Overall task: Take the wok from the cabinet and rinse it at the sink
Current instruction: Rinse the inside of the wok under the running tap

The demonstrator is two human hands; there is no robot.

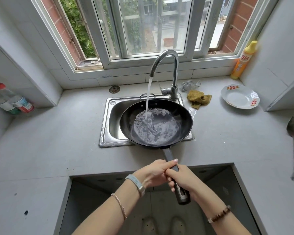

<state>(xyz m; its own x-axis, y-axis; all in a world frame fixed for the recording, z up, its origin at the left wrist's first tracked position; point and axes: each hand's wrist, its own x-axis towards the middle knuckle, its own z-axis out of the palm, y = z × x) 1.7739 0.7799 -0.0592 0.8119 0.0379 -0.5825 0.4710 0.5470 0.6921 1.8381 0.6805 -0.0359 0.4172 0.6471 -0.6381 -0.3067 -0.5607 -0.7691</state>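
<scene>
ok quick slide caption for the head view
The left hand and right hand grip the handle, holding the wok at the sink under the running faucet.

The grey counter (pixel 58 133) in front of me has a steel sink (pixel 109 119) set into it. Right of the sink lie a yellow cloth (pixel 199 98) and a white plate (pixel 239 97). A yellow bottle (pixel 243 61) stands far right, and two bottles (pixel 22 103) lean far left.
</scene>
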